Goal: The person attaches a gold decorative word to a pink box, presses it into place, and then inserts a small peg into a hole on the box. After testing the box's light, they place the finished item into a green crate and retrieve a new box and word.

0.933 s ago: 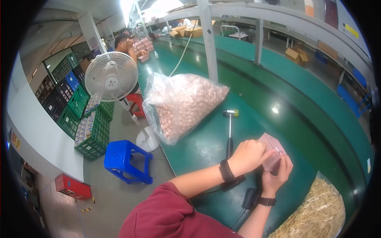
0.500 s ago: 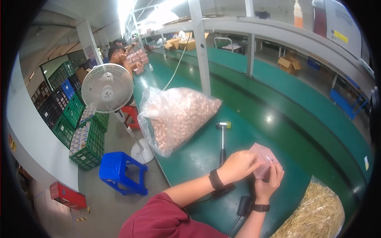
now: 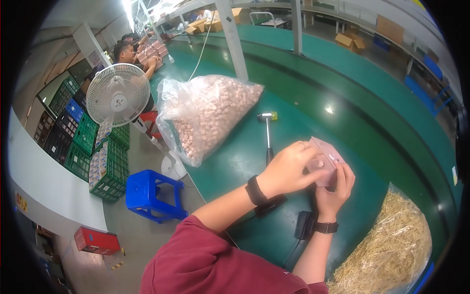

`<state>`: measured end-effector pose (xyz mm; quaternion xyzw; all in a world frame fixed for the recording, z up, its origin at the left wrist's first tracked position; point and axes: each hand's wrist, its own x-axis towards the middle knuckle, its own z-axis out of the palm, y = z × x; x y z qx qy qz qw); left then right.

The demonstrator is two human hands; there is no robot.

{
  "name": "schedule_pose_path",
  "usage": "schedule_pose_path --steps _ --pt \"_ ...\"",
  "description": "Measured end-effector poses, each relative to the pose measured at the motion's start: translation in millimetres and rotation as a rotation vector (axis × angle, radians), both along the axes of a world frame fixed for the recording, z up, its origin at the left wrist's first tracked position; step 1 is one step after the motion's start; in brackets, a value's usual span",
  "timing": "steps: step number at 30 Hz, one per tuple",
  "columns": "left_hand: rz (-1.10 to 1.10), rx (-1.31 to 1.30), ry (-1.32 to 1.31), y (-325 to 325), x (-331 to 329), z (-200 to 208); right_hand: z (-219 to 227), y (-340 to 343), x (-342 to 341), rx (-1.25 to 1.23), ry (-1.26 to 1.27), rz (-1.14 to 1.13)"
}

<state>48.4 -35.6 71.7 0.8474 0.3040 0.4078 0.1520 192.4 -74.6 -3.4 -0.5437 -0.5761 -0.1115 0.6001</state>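
My right hand (image 3: 335,190) is curled around the pink box (image 3: 330,169), above the green table (image 3: 223,179). My left hand (image 3: 292,167) is half closed by a small pink knob (image 3: 319,164); I can't tell if it's pinching. If my right hand loosens, the box could drop.

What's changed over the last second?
The left hand, bunched against the pink box earlier, now has thumb and fingers apart, a small pale spot between; whether gripped is unclear. The view shifted with the camera. The right hand still holds the box; the hammer and bag of pink pieces stayed put.
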Motion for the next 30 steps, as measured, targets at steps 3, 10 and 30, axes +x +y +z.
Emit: schedule_pose_path --steps 3,10,30 --pt "0.032 -0.084 0.027 0.3 2.4 -1.3 0.9 0.4 0.8 -0.012 0.021 -0.002" --pt "0.042 -0.005 0.109 -2.2 6.5 -2.0 1.1 -2.4 -0.5 0.0 0.068 0.013" --pt "-0.075 -0.2 0.122 14.5 16.7 -5.5 -3.7 -2.4 1.7 0.027 0.214 0.024"
